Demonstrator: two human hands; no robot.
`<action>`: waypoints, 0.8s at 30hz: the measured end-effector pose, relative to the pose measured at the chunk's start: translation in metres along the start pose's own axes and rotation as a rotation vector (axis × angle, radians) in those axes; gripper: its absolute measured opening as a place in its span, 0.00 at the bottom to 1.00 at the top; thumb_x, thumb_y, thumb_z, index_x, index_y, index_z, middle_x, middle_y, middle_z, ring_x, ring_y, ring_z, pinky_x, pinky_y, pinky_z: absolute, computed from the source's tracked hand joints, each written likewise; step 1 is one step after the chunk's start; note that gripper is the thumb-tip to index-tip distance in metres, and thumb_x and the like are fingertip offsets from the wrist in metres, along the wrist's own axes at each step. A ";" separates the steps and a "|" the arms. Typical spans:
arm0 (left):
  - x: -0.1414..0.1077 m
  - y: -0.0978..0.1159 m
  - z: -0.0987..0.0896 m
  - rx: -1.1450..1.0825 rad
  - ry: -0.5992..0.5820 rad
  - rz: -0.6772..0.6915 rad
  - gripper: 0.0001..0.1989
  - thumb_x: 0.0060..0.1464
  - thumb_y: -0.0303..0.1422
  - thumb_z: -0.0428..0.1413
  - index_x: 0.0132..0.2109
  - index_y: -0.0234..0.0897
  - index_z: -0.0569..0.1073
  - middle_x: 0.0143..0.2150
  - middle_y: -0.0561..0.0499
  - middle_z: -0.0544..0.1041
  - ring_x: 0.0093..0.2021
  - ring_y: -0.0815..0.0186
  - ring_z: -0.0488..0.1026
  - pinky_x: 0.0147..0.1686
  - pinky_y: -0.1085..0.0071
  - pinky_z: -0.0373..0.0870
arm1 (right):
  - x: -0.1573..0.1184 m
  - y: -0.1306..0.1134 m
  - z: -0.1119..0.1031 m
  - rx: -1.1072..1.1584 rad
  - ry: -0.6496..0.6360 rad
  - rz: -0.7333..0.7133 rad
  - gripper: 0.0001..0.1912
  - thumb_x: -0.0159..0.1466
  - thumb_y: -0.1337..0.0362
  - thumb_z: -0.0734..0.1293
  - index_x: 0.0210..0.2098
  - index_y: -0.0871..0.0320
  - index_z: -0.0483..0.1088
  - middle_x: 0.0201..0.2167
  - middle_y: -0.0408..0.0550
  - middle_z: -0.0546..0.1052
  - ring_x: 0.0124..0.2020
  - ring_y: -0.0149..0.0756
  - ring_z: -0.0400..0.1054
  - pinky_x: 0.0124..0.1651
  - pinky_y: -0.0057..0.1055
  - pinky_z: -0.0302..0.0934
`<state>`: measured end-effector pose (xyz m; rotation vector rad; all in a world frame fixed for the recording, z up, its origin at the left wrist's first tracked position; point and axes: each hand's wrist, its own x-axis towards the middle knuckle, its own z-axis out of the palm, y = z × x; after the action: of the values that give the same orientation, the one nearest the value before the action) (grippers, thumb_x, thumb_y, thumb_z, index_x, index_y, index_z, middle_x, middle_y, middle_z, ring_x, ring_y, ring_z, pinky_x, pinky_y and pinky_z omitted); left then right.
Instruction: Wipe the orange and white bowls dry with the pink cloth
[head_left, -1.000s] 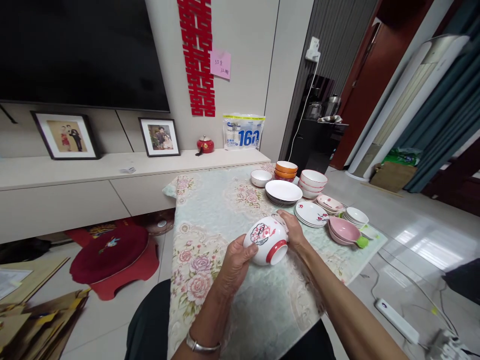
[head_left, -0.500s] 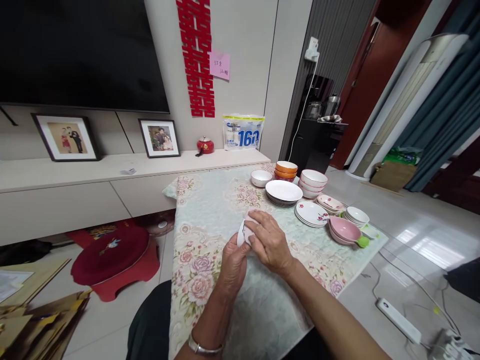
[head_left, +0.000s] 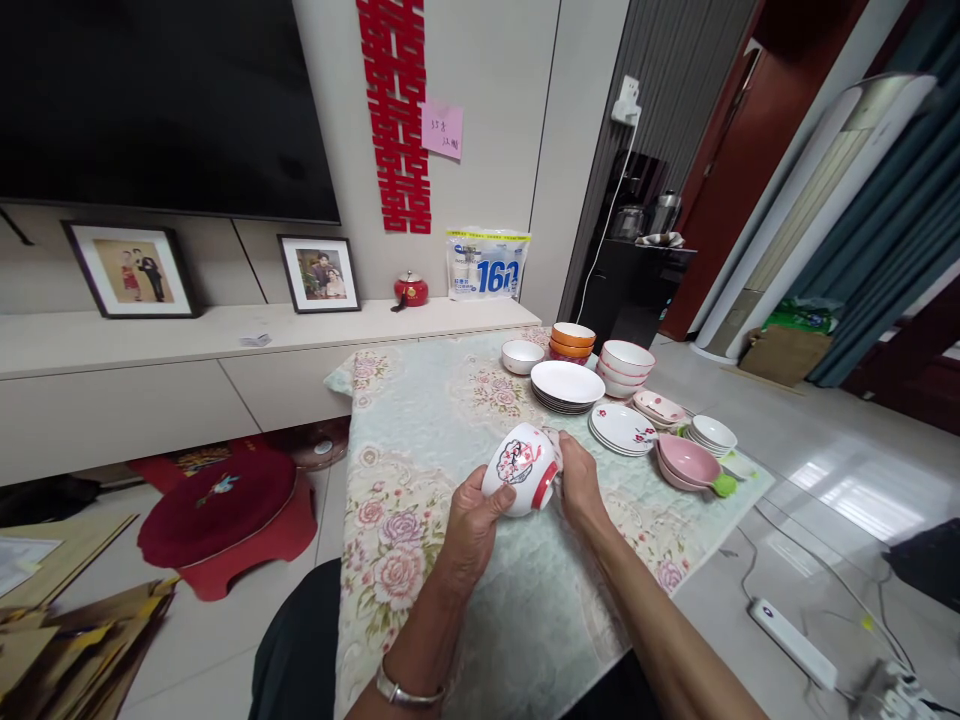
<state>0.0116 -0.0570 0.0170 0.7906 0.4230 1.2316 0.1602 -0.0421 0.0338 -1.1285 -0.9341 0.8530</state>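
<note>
My left hand [head_left: 474, 525] grips a white bowl [head_left: 517, 468] above the tablecloth, thumb across its outer wall. Tilted on its side, the bowl shows a pink-and-black flower pattern and a red band near its foot, which faces right. My right hand [head_left: 583, 485] is closed beside the foot, fingers partly hidden behind the bowl. A bit of pale, thin material that looks like a cloth [head_left: 552, 436] shows at its fingertips. Just beyond the right hand lies a stack of flowered white plates [head_left: 622, 427].
On the floral tablecloth [head_left: 420, 420] stand dark-edged plates [head_left: 568, 385], a single white bowl [head_left: 523, 355], orange bowls [head_left: 573, 340], red-rimmed bowls [head_left: 627, 365], pink dishes [head_left: 688, 462] and small white bowls [head_left: 711, 433]. A red stool [head_left: 232, 510] is left of the table; a power strip [head_left: 793, 640] lies right.
The bowl has turned so its patterned outside and foot now face me. My right hand has moved right and down, from over the bowl to beside its foot.
</note>
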 end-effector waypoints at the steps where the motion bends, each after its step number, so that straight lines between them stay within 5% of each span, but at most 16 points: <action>1: 0.000 0.000 0.000 0.020 -0.002 -0.004 0.17 0.46 0.34 0.67 0.43 0.32 0.77 0.38 0.46 0.82 0.38 0.59 0.76 0.42 0.66 0.69 | -0.007 -0.004 0.000 -0.140 0.026 -0.116 0.18 0.66 0.51 0.62 0.43 0.56 0.77 0.44 0.49 0.80 0.48 0.43 0.72 0.54 0.38 0.64; 3: -0.002 -0.001 0.001 0.045 -0.015 -0.015 0.16 0.48 0.34 0.67 0.44 0.33 0.77 0.37 0.47 0.81 0.38 0.61 0.75 0.42 0.67 0.68 | -0.019 -0.014 0.004 -0.390 0.026 -0.346 0.18 0.67 0.56 0.61 0.50 0.56 0.75 0.53 0.52 0.77 0.56 0.44 0.68 0.62 0.43 0.58; 6: -0.003 -0.002 -0.001 0.059 -0.036 -0.018 0.14 0.48 0.33 0.66 0.43 0.34 0.77 0.36 0.50 0.80 0.36 0.64 0.73 0.41 0.69 0.67 | -0.029 -0.030 0.011 -0.579 -0.148 -0.622 0.18 0.66 0.61 0.63 0.52 0.55 0.74 0.58 0.55 0.73 0.61 0.46 0.64 0.65 0.47 0.54; 9: -0.004 -0.001 -0.004 0.080 -0.056 -0.040 0.14 0.47 0.33 0.67 0.41 0.34 0.77 0.33 0.51 0.78 0.32 0.66 0.72 0.37 0.71 0.66 | -0.019 -0.039 0.010 -0.585 -0.288 -0.678 0.16 0.65 0.61 0.64 0.48 0.55 0.77 0.54 0.55 0.76 0.58 0.47 0.66 0.63 0.47 0.57; 13: -0.004 0.003 -0.003 0.031 -0.057 -0.072 0.17 0.43 0.34 0.69 0.41 0.31 0.78 0.34 0.47 0.80 0.32 0.63 0.74 0.37 0.68 0.68 | 0.008 -0.033 -0.003 -0.284 -0.267 -0.311 0.16 0.66 0.54 0.62 0.42 0.55 0.78 0.41 0.50 0.81 0.44 0.44 0.73 0.50 0.40 0.65; 16: -0.002 0.007 -0.001 -0.103 -0.023 -0.059 0.21 0.40 0.33 0.70 0.43 0.32 0.79 0.40 0.43 0.82 0.42 0.55 0.78 0.47 0.62 0.71 | 0.018 -0.021 -0.009 -0.004 -0.190 -0.086 0.18 0.63 0.50 0.65 0.39 0.57 0.79 0.37 0.49 0.81 0.37 0.41 0.73 0.42 0.34 0.66; 20: 0.002 0.005 -0.003 -0.256 0.073 -0.041 0.21 0.43 0.32 0.68 0.46 0.32 0.79 0.46 0.41 0.82 0.52 0.51 0.76 0.57 0.57 0.67 | 0.012 -0.003 -0.006 0.322 -0.140 0.113 0.18 0.58 0.47 0.71 0.34 0.57 0.77 0.30 0.45 0.80 0.29 0.35 0.72 0.35 0.30 0.68; 24: 0.006 0.004 -0.008 -0.390 0.245 -0.055 0.16 0.52 0.30 0.61 0.49 0.34 0.79 0.47 0.43 0.82 0.56 0.53 0.75 0.62 0.56 0.65 | -0.001 0.005 -0.007 0.472 -0.175 0.321 0.20 0.55 0.46 0.74 0.28 0.57 0.72 0.15 0.38 0.70 0.15 0.28 0.61 0.17 0.24 0.60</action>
<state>0.0059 -0.0482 0.0154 0.2950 0.3834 1.3122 0.1662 -0.0443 0.0280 -0.8076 -0.6476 1.3710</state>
